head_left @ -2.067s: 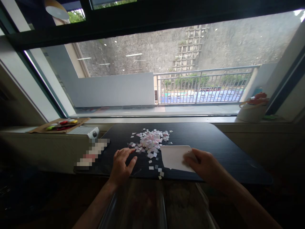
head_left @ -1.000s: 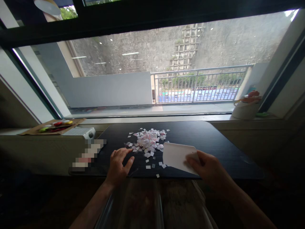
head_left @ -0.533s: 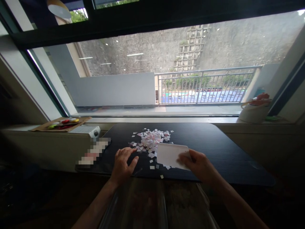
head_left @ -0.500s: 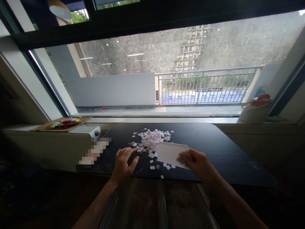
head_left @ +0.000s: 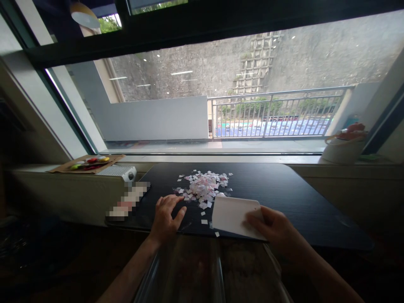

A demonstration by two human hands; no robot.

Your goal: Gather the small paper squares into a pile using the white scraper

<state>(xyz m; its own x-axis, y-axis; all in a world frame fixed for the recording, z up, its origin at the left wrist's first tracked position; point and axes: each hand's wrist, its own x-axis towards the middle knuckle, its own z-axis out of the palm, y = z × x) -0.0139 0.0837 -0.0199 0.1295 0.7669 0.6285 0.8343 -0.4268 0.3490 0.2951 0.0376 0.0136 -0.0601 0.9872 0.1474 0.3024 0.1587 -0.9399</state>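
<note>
A loose heap of small paper squares [head_left: 205, 184], white and pinkish, lies in the middle of the dark table [head_left: 271, 181]. My right hand [head_left: 274, 225] grips a flat white scraper-like card [head_left: 235, 214] by its right end, close to the table's front edge. The card's left edge is just in front of the heap and hides part of the table beneath. Left of the heap, my left hand [head_left: 167, 214] has its fingers apart and holds nothing; its fingertips are close to the outermost squares. A few single squares [head_left: 204, 221] lie between the hands.
Below the front edge of the table stands what looks like a clear plastic container [head_left: 202, 269], dim inside. A blurred-out item [head_left: 128, 204] lies at the table's left end. On the sill are a cardboard piece [head_left: 63, 165] with colourful things and a white bucket [head_left: 342, 149].
My right hand has drawn the white card toward me and slightly right, away from the heap. My left hand stays almost where it was; the view has shifted slightly.
</note>
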